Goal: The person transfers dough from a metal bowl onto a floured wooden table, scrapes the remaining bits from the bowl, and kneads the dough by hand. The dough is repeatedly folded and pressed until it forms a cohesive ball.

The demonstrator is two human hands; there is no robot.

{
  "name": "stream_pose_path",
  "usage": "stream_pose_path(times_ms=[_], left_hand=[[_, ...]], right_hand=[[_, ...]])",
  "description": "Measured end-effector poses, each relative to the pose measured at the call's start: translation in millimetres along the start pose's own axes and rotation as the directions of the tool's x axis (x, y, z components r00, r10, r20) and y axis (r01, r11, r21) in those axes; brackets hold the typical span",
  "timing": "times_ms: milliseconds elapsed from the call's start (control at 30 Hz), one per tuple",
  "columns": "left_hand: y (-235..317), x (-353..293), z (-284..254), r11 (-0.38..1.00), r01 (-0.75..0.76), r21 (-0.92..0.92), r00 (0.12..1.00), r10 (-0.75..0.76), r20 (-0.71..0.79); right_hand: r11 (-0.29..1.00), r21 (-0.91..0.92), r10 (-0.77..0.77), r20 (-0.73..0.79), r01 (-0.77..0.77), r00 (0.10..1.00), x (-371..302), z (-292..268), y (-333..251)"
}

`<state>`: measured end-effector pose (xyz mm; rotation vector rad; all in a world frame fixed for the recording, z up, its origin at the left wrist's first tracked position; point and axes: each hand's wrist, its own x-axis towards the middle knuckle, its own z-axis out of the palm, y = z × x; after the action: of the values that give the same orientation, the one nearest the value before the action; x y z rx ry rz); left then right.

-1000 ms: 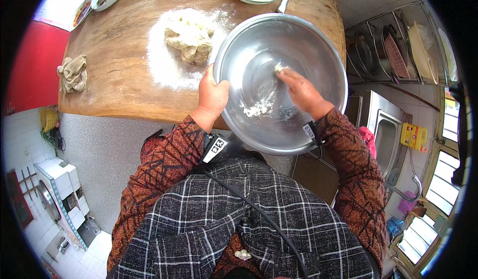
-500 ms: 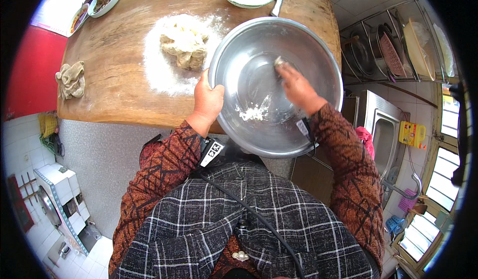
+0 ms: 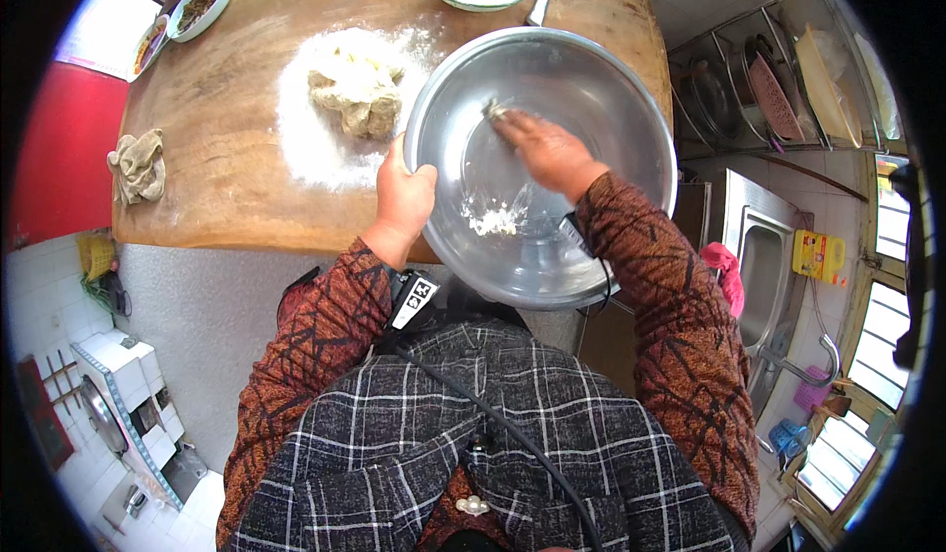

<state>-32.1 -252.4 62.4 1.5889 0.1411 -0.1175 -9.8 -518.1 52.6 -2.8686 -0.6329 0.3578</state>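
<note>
Left grip point(image 3: 405, 197): closed on the rim of the steel bowl point(image 3: 603, 108). Right grip point(image 3: 547, 153): inside the bowl, swept leftward just now; blur keeps me from telling whether its fingertips pinch anything. White crumbs point(image 3: 495, 220): bodyward of the right grip, still loose; I log the bowl as not yet bare. Dough point(image 3: 360, 89): on the table point(image 3: 212, 148), beyond and left of the left grip.

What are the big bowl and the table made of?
The big bowl looks like metal, perhaps stainless steel, with a fairly polished finish: grey with soft, bright reflections. The table appears to be smooth wood, judging by its brown, streaky grain.
</note>
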Motion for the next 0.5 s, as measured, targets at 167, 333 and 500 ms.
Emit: stream_pose_path(times_ms=[167, 333, 500], left_hand=[[2, -1, 0, 0.998, 0.058, -0.027, 0.998, -0.058, 0.003], [-5, 2, 2, 0.998, 0.048, -0.032, 0.999, -0.048, 0.003], [-12, 3, 5, 1.000, 0.008, 0.007, 0.998, -0.008, -0.062]], right_hand=[[0.986, 0.046, 0.159, 0.043, -0.161, 0.986, -37, -23, 34], [0.909, 0.033, 0.386, 0.317, -0.416, 0.866, -95, -39, 11], [0.953, -0.080, 0.295, 0.455, -0.292, 0.840, -120, -14, -57]])
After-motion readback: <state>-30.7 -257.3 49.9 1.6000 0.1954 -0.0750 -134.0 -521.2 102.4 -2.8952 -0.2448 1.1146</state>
